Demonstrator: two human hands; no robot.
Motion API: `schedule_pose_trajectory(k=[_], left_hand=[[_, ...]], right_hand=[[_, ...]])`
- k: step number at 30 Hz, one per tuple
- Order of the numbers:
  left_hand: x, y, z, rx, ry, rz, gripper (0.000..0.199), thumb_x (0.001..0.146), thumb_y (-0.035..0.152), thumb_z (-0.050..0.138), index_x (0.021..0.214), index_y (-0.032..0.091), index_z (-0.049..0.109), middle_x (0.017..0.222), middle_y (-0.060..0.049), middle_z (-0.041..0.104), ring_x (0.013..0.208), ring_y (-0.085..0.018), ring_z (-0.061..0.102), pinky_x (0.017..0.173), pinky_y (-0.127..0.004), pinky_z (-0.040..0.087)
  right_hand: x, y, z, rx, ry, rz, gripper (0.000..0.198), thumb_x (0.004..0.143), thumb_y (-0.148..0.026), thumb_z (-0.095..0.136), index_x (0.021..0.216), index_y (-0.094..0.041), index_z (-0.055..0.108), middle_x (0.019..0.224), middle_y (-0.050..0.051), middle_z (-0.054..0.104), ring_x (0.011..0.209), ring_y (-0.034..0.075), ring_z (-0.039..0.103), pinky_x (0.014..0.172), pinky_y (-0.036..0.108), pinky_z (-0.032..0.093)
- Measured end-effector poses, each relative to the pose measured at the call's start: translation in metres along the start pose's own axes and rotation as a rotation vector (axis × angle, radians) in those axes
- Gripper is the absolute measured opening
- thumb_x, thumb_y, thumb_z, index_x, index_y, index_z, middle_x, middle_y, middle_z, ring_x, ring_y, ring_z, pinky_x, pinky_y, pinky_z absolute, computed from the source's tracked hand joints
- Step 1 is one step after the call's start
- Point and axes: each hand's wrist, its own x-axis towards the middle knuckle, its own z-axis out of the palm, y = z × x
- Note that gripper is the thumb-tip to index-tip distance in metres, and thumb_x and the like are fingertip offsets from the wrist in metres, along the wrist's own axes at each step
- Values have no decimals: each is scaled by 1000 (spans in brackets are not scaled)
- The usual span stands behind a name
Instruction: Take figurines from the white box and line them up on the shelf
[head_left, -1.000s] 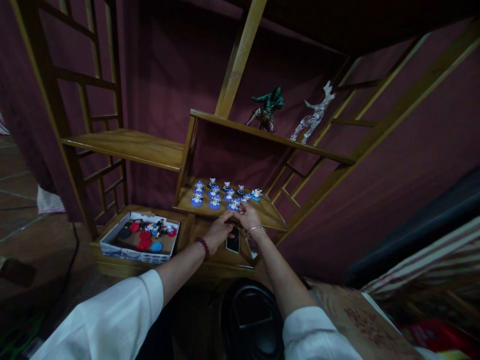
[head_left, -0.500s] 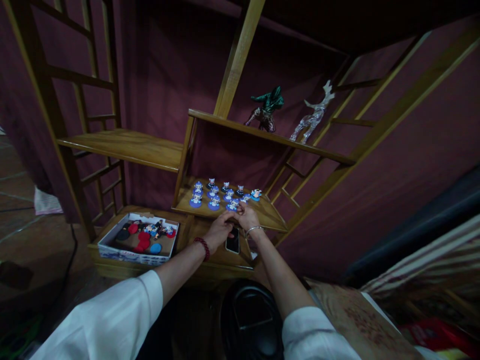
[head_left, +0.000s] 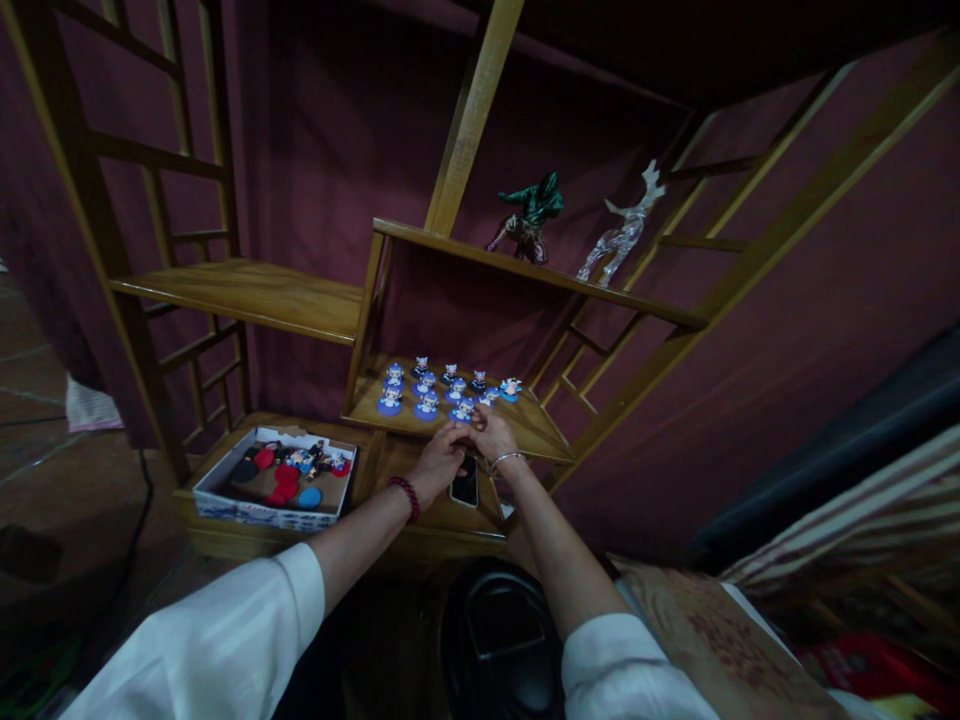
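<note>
At the front edge of the lower wooden shelf (head_left: 525, 432), my left hand (head_left: 441, 458) and my right hand (head_left: 495, 438) meet around a small white-and-purple figurine (head_left: 463, 408) on a round purple base. Both have their fingers closed at its near side, though the fingertips are partly hidden. More purple-based figurines (head_left: 390, 400) stand in rows to the left and behind. Dark-based ones (head_left: 450, 374) form the back row, and a figurine with a light-blue base (head_left: 511, 388) stands at the right end. Below my hands lies a phone (head_left: 465, 484).
An open cardboard box (head_left: 206, 498) with figurines and red, blue and black discs sits on the lower left. On the shelf above stand a green hooded statue (head_left: 534, 210) and a clear statue (head_left: 626, 235). A black rounded object (head_left: 502, 650) is in front of me.
My hands stay at the same figurine with almost no movement. The whole view has shifted very slightly.
</note>
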Motion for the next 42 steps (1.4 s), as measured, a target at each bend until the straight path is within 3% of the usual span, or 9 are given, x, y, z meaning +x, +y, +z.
schedule_pose_trajectory(k=[9, 18, 24, 31, 36, 42], left_hand=[[-2, 3, 0, 29, -6, -12, 39, 70, 5, 45, 102, 22, 59, 134, -3, 31, 87, -13, 52, 65, -24, 51], [-4, 5, 0, 5, 9, -25, 42, 70, 3, 44, 106, 20, 57, 140, -3, 24, 80, -10, 54, 56, -19, 49], [-4, 3, -1, -4, 35, -47, 41, 70, 5, 48, 106, 20, 57, 139, -4, 27, 80, -11, 54, 57, -19, 50], [-7, 6, -1, 17, 54, -47, 44, 70, 6, 48, 111, 19, 56, 139, -4, 27, 80, -11, 53, 53, -16, 47], [-8, 8, -2, 28, 52, -49, 46, 68, 6, 50, 112, 21, 56, 140, -3, 27, 79, -11, 53, 52, -17, 46], [-8, 5, -3, 8, 50, -48, 47, 69, 6, 50, 113, 22, 55, 140, -2, 26, 81, -11, 53, 49, -14, 45]], right_hand=[[-2, -6, -2, -28, 7, 21, 46, 65, -29, 65, 109, -21, 53, 92, 4, 65, 81, 16, 60, 73, 29, 49], [-2, -9, -3, 48, -5, 16, 43, 65, -25, 65, 106, -23, 55, 93, 3, 65, 87, 17, 60, 76, 30, 49], [-1, -10, -6, 106, -70, -2, 47, 65, -23, 63, 110, -21, 52, 97, 4, 64, 92, 17, 58, 80, 31, 47], [4, -3, -14, 297, -120, 2, 43, 66, -4, 46, 107, -16, 53, 102, 7, 62, 94, 13, 58, 87, 30, 44], [12, 1, -10, 251, -75, -7, 35, 70, -4, 41, 98, -18, 56, 94, 3, 64, 89, 12, 60, 88, 32, 44], [17, 2, -4, 184, -61, -12, 37, 73, -4, 39, 101, -21, 55, 97, 1, 64, 92, 11, 59, 89, 31, 43]])
